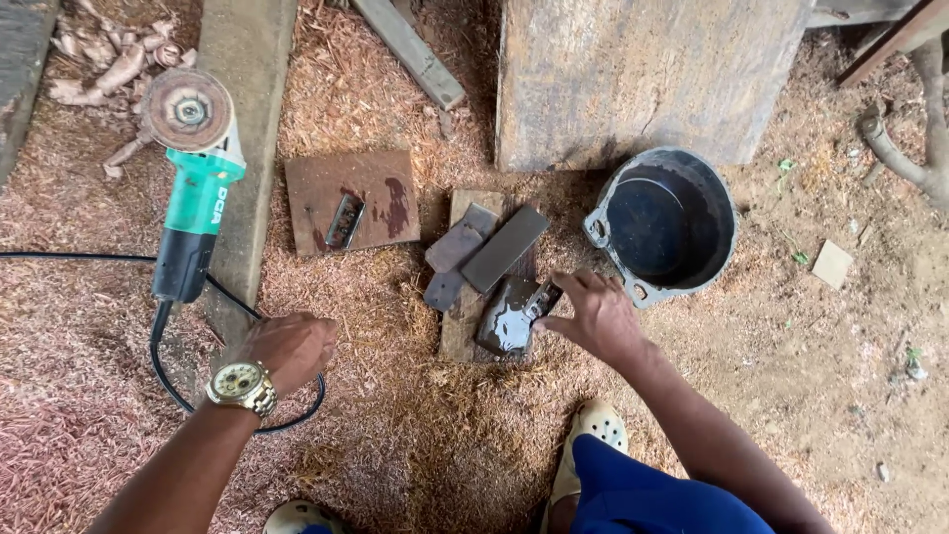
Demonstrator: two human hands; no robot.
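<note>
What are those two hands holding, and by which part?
The right hand pinches a small dark blade by its end on the wet stone. The left hand holds nothing.

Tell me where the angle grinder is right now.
In the head view the angle grinder lies at upper left on a grey plank, disc pointing away, its black cord looping down past the left hand.

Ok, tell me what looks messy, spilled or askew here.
Water pools on the dark stone under the right hand. The sharpening stones lie askew across their plank. Sawdust and shavings cover the ground, and the angle grinder lies among them.
</note>
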